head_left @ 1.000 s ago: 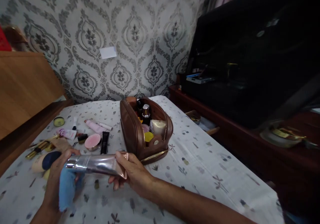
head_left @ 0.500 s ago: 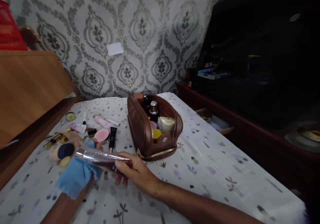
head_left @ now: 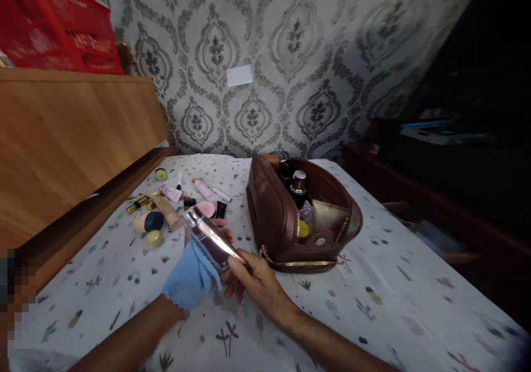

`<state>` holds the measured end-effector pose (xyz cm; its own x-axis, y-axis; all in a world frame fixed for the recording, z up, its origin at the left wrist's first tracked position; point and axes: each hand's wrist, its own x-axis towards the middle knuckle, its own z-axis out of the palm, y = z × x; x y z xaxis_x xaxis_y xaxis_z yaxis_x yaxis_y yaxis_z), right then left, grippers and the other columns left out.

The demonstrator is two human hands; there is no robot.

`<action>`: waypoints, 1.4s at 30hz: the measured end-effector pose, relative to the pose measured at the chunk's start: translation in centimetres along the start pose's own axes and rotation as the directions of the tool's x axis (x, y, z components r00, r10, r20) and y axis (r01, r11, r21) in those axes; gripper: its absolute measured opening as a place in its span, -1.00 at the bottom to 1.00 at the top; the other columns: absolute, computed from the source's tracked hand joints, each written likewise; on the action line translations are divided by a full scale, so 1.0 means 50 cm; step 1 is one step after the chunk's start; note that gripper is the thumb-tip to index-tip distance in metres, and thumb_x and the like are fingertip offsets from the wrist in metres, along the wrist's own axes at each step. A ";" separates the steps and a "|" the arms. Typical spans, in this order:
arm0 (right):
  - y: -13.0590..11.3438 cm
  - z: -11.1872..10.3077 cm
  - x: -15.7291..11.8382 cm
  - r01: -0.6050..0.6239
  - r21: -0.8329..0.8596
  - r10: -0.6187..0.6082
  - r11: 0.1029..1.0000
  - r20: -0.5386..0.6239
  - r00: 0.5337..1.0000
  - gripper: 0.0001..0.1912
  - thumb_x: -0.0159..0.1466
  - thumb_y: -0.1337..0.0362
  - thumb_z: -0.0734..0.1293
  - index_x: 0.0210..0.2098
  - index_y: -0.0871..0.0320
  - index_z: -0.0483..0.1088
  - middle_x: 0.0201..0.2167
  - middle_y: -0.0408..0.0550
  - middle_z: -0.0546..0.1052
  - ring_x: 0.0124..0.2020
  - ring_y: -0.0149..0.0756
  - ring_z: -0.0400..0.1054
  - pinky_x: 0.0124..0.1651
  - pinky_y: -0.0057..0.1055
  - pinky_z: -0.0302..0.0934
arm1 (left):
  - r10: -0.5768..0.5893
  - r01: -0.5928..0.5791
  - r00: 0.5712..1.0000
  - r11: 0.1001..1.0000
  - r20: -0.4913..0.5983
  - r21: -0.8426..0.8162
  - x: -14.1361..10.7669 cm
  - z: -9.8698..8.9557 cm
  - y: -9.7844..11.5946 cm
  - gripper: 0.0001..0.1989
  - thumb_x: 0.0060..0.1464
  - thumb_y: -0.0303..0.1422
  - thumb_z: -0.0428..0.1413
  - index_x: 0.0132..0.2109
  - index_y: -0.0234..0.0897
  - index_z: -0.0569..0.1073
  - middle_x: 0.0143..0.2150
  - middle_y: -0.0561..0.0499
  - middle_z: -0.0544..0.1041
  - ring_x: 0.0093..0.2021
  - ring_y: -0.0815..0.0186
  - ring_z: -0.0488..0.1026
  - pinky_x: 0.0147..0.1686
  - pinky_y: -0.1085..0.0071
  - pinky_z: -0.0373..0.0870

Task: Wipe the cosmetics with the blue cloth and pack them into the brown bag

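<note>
A shiny metallic tube point(head_left: 209, 236) slants between my hands, its silver cap up and to the left. My right hand point(head_left: 259, 281) pinches the tube's lower right end. Under and behind the tube, my left hand point(head_left: 224, 231) holds a light blue cloth point(head_left: 186, 281), partly hidden by them. To the right stands an unzipped brown bag point(head_left: 271, 211) with a dark bottle point(head_left: 299, 184), a gold pouch-like item point(head_left: 329, 217) and a yellow item point(head_left: 303, 229) inside. Cosmetics lie to the left, among them a beige tube point(head_left: 167, 213), a pink compact point(head_left: 206, 209) and a pink tube point(head_left: 204, 189).
A patterned white cloth point(head_left: 124, 305) covers the table. At the upper left, a red basket point(head_left: 83, 35) stands on a wooden cabinet point(head_left: 78, 123). Dark furniture with an open drawer point(head_left: 452, 257) runs along the right. Patterned wallpaper fills the back.
The view has turned left, so everything sits further right. The tube now tilts more steeply, and the blue cloth has moved along it with my left hand.
</note>
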<state>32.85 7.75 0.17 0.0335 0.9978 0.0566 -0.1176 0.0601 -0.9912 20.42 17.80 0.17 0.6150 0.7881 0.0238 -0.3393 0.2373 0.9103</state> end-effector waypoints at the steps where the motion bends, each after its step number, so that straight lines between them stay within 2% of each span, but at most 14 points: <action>1: 0.000 -0.001 0.001 -0.008 0.012 0.008 1.000 0.001 1.000 -0.41 0.23 -0.30 0.23 -0.40 0.16 0.31 -0.52 -0.11 0.47 -0.57 -0.36 0.39 -0.60 -0.50 0.17 | -0.034 0.038 0.998 0.995 0.045 -0.096 -0.009 0.012 -0.008 -0.32 0.07 0.31 -0.11 -0.08 -0.14 0.51 -0.25 -0.05 0.59 -0.48 0.21 0.50 -0.57 0.27 0.45; 4: -0.009 -0.006 0.004 -0.002 -0.010 0.002 1.000 0.000 1.000 -0.39 0.26 -0.29 0.19 -0.48 0.15 0.33 -0.61 -0.13 0.43 -0.60 -0.33 0.36 -0.58 -0.45 0.20 | -0.120 0.142 0.976 0.983 0.179 -0.115 -0.030 0.041 -0.018 -0.30 -0.11 0.27 0.16 -0.02 -0.18 0.48 -0.32 -0.02 0.57 -0.63 0.33 0.39 -0.67 0.36 0.36; 8: -0.025 -0.015 0.005 0.090 -0.080 -0.093 0.993 -0.037 0.995 -0.46 0.21 -0.25 0.29 -0.47 0.13 0.42 -0.61 -0.15 0.40 -0.48 -0.28 0.34 -0.41 -0.39 0.31 | -0.097 0.097 0.989 0.995 0.109 0.009 -0.045 0.056 0.005 -0.42 -0.19 -0.06 0.40 -0.08 -0.31 0.52 -0.32 -0.05 0.57 -0.42 0.29 0.50 -0.41 0.40 0.47; 10: -0.026 -0.016 0.005 0.070 -0.079 -0.073 0.994 -0.029 0.997 -0.50 0.19 -0.20 0.33 -0.47 0.14 0.43 -0.61 -0.17 0.37 -0.53 -0.32 0.28 -0.46 -0.42 0.27 | -0.118 0.118 0.990 0.993 0.083 0.001 -0.046 0.060 0.018 -0.46 -0.21 -0.10 0.41 -0.11 -0.32 0.54 -0.27 -0.08 0.59 -0.36 0.26 0.52 -0.36 0.39 0.50; 13: -0.022 -0.012 0.004 0.004 -0.088 -0.006 0.996 -0.021 1.000 -0.55 0.21 -0.10 0.34 -0.51 0.17 0.38 -0.66 -0.22 0.29 -0.64 -0.44 0.15 -0.56 -0.48 0.13 | -0.157 0.159 0.985 0.987 0.074 -0.023 -0.045 0.062 0.028 -0.47 -0.22 -0.11 0.40 -0.14 -0.34 0.55 -0.27 -0.11 0.61 -0.41 0.24 0.53 -0.45 0.37 0.50; 17: -0.017 -0.006 -0.003 0.027 -0.194 -0.025 0.981 0.012 1.000 -0.67 0.23 0.09 0.27 -0.57 0.15 0.30 -0.68 -0.21 0.32 -0.64 -0.44 0.19 -0.54 -0.51 0.12 | -0.186 0.187 0.982 0.982 0.008 -0.020 -0.043 0.058 0.037 -0.49 -0.16 -0.07 0.36 -0.17 -0.38 0.53 -0.38 -0.12 0.61 -0.50 0.21 0.53 -0.56 0.37 0.45; 20: -0.008 -0.004 -0.008 0.018 -0.325 -0.015 0.946 0.011 1.000 -0.78 0.20 0.22 0.24 -0.55 0.14 0.30 -0.63 -0.17 0.40 -0.63 -0.42 0.25 -0.53 -0.51 0.12 | -0.140 0.140 0.989 0.990 -0.049 -0.001 -0.042 0.054 0.050 -0.50 -0.14 -0.03 0.34 -0.24 -0.39 0.52 -0.45 -0.10 0.59 -0.51 0.22 0.53 -0.53 0.37 0.47; 25: 0.015 -0.002 -0.009 0.028 -0.622 -0.123 0.782 -0.111 0.986 -0.73 0.12 0.33 0.27 -0.68 0.13 0.17 -0.73 -0.22 0.21 -0.63 -0.45 0.13 -0.53 -0.50 -0.08 | -0.009 0.011 0.997 1.000 -0.077 0.019 -0.039 0.053 0.063 -0.53 -0.19 -0.08 0.39 -0.25 -0.35 0.52 -0.37 -0.05 0.57 -0.44 0.33 0.48 -0.43 0.42 0.49; 28: 0.011 0.001 -0.011 0.041 -0.667 -0.129 0.744 -0.083 0.988 -0.72 0.11 0.30 0.31 -0.68 0.14 0.20 -0.73 -0.24 0.21 -0.63 -0.46 0.12 -0.50 -0.49 -0.07 | 0.015 -0.014 0.999 1.000 -0.046 0.027 -0.041 0.050 0.062 -0.59 -0.19 -0.14 0.40 -0.31 -0.33 0.49 -0.40 0.03 0.50 -0.45 0.40 0.41 -0.44 0.49 0.42; 31: -0.013 -0.001 -0.016 0.096 -0.601 -0.142 0.793 -0.029 0.989 -0.76 0.18 0.19 0.33 -0.57 0.15 0.33 -0.68 -0.23 0.29 -0.59 -0.43 0.18 -0.47 -0.49 0.03 | -0.043 0.042 0.999 0.999 0.016 0.031 -0.046 0.049 0.067 -0.61 -0.12 -0.10 0.35 -0.38 -0.33 0.45 -0.48 0.06 0.43 -0.51 0.44 0.34 -0.51 0.51 0.35; 35: -0.052 -0.016 -0.022 0.200 -0.420 -0.257 0.885 -0.083 0.963 -0.69 0.33 0.05 0.26 -0.14 0.17 0.39 -0.39 -0.11 0.48 -0.42 -0.36 0.33 -0.34 -0.45 0.22 | -0.185 0.180 0.977 0.982 0.108 0.053 -0.054 0.048 0.077 -0.48 -0.17 0.09 0.32 -0.44 -0.30 0.40 -0.56 0.04 0.45 -0.60 0.42 0.35 -0.57 0.50 0.31; 38: -0.068 -0.027 -0.024 0.343 -0.414 -0.400 0.843 -0.058 0.915 -0.53 0.33 0.03 0.29 0.13 0.14 0.29 -0.15 0.00 0.46 -0.16 -0.26 0.36 -0.10 -0.33 0.28 | -0.292 0.276 0.946 0.953 0.140 0.123 -0.058 0.041 0.074 -0.44 -0.22 0.17 0.30 -0.41 -0.26 0.44 -0.61 0.03 0.46 -0.63 0.36 0.38 -0.60 0.46 0.31; 40: -0.071 -0.030 -0.022 0.409 -0.421 -0.447 0.810 0.008 0.894 -0.51 0.33 0.04 0.31 0.17 0.11 0.29 -0.13 0.00 0.44 -0.13 -0.24 0.32 -0.06 -0.30 0.26 | -0.367 0.340 0.914 0.925 0.172 0.170 -0.060 0.033 0.070 -0.43 -0.21 0.20 0.28 -0.40 -0.27 0.47 -0.61 -0.01 0.48 -0.63 0.31 0.40 -0.60 0.43 0.32; 42: -0.073 -0.031 -0.020 0.423 -0.390 -0.445 0.818 0.038 0.895 -0.59 0.32 0.04 0.33 0.07 0.11 0.36 -0.19 -0.04 0.43 -0.20 -0.29 0.31 -0.14 -0.35 0.26 | -0.423 0.383 0.883 0.900 0.204 0.207 -0.061 0.025 0.070 -0.41 -0.18 0.22 0.25 -0.38 -0.28 0.50 -0.57 -0.07 0.51 -0.61 0.28 0.42 -0.59 0.41 0.34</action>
<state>34.77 6.50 3.53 0.0447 0.8670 0.4963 0.3046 0.4613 -0.8333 18.26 15.53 3.81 0.8316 0.4798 -0.2797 0.0777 0.3981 0.9140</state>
